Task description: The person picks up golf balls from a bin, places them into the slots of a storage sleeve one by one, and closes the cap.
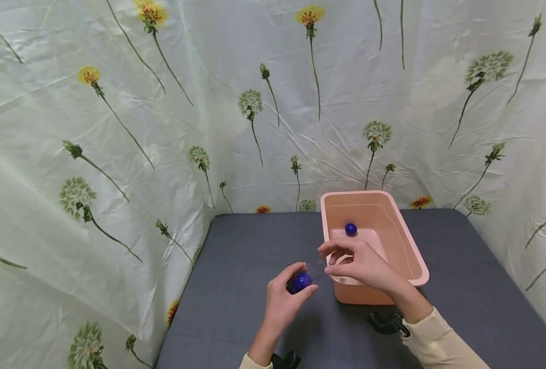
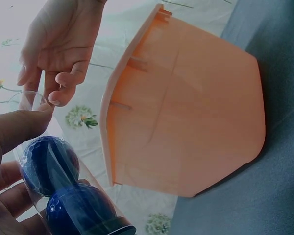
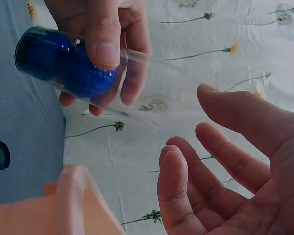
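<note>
My left hand (image 1: 279, 300) holds a clear plastic tube (image 3: 152, 78) with two blue golf balls (image 2: 50, 164) inside, one behind the other. The tube is tilted, and its dark closed end (image 3: 25, 51) points away from my right hand (image 1: 364, 264). That right hand holds nothing; its fingers are loosely bent beside the tube's clear end and over the near-left rim of a pink plastic bin (image 1: 406, 241). Another blue ball (image 1: 351, 229) lies inside the bin, towards its far left part.
Dark grey cloth covers the table (image 1: 245, 246). A small round black cap (image 3: 1, 155) lies on it beside the bin in the right wrist view. Flower-printed sheeting (image 1: 236, 128) hangs behind the table and along its sides.
</note>
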Motion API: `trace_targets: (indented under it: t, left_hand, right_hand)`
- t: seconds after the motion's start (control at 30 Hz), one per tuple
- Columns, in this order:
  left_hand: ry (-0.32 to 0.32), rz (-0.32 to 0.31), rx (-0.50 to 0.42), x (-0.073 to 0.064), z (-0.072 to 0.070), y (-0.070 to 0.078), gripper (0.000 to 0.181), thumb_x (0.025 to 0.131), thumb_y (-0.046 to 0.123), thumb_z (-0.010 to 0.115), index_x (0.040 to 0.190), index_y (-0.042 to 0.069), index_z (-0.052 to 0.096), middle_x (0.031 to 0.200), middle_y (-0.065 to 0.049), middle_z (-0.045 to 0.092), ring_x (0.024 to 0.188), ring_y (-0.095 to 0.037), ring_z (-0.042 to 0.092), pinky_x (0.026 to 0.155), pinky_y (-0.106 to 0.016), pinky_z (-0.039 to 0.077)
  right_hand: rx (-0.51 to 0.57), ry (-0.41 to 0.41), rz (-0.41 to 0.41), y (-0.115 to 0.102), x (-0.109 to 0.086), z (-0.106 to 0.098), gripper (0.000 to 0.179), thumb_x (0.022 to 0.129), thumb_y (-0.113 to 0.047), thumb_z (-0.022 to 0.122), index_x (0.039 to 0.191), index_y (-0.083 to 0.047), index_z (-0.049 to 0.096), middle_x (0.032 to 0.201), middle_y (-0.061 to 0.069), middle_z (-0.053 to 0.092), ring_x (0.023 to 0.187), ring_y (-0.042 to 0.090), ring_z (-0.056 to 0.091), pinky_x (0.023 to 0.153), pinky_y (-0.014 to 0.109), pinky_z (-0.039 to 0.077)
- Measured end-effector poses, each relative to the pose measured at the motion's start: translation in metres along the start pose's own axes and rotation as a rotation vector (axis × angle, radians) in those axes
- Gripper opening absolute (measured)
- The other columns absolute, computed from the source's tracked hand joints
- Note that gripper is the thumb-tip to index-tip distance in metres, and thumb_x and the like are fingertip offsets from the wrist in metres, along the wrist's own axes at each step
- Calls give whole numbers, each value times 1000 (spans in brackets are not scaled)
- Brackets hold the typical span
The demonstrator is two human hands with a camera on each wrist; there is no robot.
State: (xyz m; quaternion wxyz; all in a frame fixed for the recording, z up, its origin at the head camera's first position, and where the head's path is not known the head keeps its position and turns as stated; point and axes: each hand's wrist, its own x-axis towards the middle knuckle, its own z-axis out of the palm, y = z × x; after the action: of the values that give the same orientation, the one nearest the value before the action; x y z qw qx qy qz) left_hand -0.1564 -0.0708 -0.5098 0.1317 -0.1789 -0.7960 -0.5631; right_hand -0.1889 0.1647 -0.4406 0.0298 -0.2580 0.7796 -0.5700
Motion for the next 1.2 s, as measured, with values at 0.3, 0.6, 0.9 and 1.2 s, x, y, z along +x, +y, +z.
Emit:
trace_targets:
  t: [0.3, 0.6, 0.9, 1.2]
  left_hand:
    - [0, -10, 2, 3, -1, 0, 47, 81, 32, 86, 123, 24, 68, 114, 1, 71, 98, -13, 66, 85, -32, 55]
    - [12, -22, 16, 2, -1, 0, 48, 79, 27, 88, 122, 26, 68, 113, 8, 70, 98, -13, 67, 85, -32, 55]
    - [23, -43, 16, 2, 0, 0, 49, 78, 22, 89, 122, 26, 68, 113, 9, 70, 98, -13, 66, 86, -32, 55]
    - [22, -58, 6, 1, -1, 1, 48, 78, 24, 90, 121, 27, 68, 112, 9, 70, 98, -13, 66, 86, -34, 55]
  right_hand:
    - [-56, 12, -7, -5, 10, -19, 37, 84, -20, 84, 120, -20, 71, 112, 5, 69, 95, 24, 66, 83, 36, 57]
    - [-174, 44, -1, -8, 38, -57, 37, 89, -24, 80, 124, -18, 69, 115, 0, 69, 100, 21, 66, 80, 33, 57]
    - [-241, 59, 74, 17, 75, -83, 42, 92, -27, 76, 128, -10, 65, 122, 9, 66, 110, 28, 62, 91, 45, 52]
    - [-242, 37, 180, 63, 98, -93, 48, 93, -27, 75, 133, -3, 61, 127, 17, 62, 114, 32, 59, 93, 49, 50]
